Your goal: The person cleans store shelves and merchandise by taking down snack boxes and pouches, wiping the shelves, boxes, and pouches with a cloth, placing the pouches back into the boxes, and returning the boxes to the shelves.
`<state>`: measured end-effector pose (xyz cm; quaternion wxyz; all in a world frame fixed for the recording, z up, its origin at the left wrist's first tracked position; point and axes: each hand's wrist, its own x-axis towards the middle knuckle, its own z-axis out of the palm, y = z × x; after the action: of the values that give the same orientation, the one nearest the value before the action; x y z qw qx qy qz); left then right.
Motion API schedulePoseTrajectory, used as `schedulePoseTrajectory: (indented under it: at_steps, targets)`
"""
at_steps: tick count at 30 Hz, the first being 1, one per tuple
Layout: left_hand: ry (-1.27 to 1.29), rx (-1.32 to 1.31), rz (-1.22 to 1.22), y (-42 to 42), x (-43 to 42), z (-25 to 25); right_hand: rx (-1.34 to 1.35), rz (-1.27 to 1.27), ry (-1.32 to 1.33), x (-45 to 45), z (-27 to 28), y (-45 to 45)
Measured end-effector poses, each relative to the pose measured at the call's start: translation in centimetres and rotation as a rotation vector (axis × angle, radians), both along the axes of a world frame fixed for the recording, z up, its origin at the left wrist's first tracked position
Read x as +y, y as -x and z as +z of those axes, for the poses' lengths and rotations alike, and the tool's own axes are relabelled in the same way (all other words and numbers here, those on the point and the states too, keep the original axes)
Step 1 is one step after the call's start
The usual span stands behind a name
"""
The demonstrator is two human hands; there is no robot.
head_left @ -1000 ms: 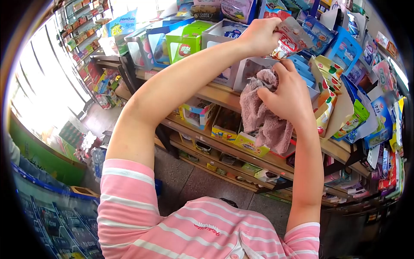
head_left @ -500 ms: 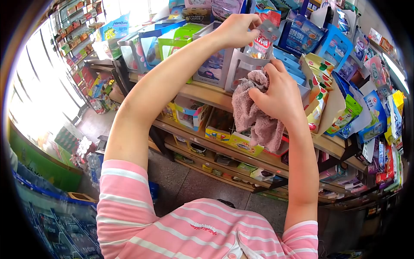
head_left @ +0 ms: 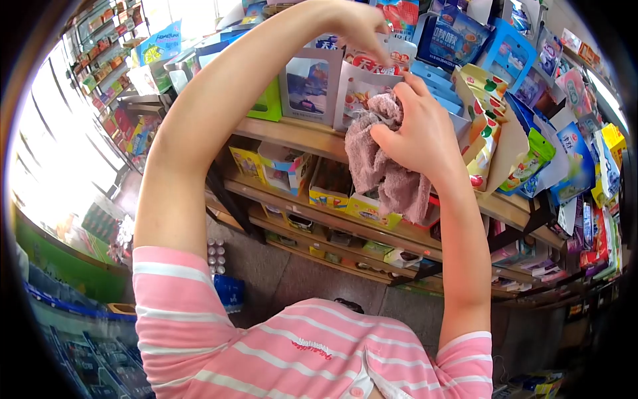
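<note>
A fuzzy mauve-pink cloth (head_left: 392, 159) hangs bunched from my right hand (head_left: 422, 130), whose fingers are closed round it. The fingertips of that hand rest at the upper edge of a grey-white display box (head_left: 355, 90). My left hand (head_left: 362, 30) reaches over the same box from above, with its thumb apart from the fingers and slightly blurred. Just below it, a red-and-white snack packet (head_left: 372, 62) stands in the box. Part of the packet is hidden behind the left hand.
A wooden shelf edge (head_left: 299, 136) runs below the display boxes. Beside the box stand a grey box with a window (head_left: 309, 86) and a patterned yellow-white carton (head_left: 485, 123). Yellow candy boxes (head_left: 329, 186) fill the lower shelf. A blue object (head_left: 229, 292) lies on the floor.
My left hand has let go of the packet's grey top and moved up and left. The packet sits lower in the box. My right hand still holds the cloth, and the view has shifted slightly.
</note>
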<state>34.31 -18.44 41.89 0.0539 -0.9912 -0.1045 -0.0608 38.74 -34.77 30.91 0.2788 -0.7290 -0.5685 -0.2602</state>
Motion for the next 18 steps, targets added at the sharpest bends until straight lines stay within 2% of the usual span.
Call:
schedulePoseTrajectory:
  at_steps: [1, 4, 5, 6, 8, 9, 12, 13, 14, 16, 17, 18]
  targets:
    - [0.076, -0.045, -0.197, -0.4, 0.8, 0.7, 0.01, 0.006, -0.006, 0.0, -0.1, -0.1]
    - [0.046, -0.166, -0.279, -2.0, 0.5, -0.7, 0.089, 0.024, 0.014, -0.4, 0.1, 0.1]
    - [-0.002, -0.153, -0.398, -1.7, 0.5, -1.3, 0.158, 0.031, 0.04, -0.6, 0.2, 0.2]
    - [-0.013, 0.005, -0.357, -1.7, 0.2, -1.1, 0.157, 0.033, 0.038, -0.8, 0.0, 0.3]
    - [0.067, -0.032, -0.421, -0.9, 0.4, -2.3, 0.09, 0.111, -0.054, -1.4, -0.5, 0.1]
    - [0.065, 0.007, -0.35, -0.7, 0.4, -2.1, 0.1, 0.17, -0.127, -1.8, -0.9, 0.1]
    - [0.145, 0.05, -0.339, 0.3, 1.3, -1.0, 0.1, 0.234, -0.215, -3.7, -1.3, 1.0]
    - [0.125, 0.032, -0.407, 0.0, 1.6, -1.3, 0.121, 0.255, -0.239, -4.1, -1.9, 1.0]
    - [0.194, 0.03, -0.446, -0.1, 1.6, -1.8, 0.147, 0.269, -0.236, -4.5, -2.3, 1.1]
    - [0.248, 0.168, -0.372, -0.1, 0.5, -1.8, 0.293, 0.297, -0.162, -5.1, -3.0, 1.4]
    - [0.248, 0.165, -0.363, 0.2, 0.8, -2.0, 0.292, 0.306, -0.161, -5.3, -3.6, 1.3]
    - [0.247, 0.081, -0.362, 0.3, 1.0, -2.2, 0.45, 0.372, -0.116, -5.4, -4.5, 1.2]
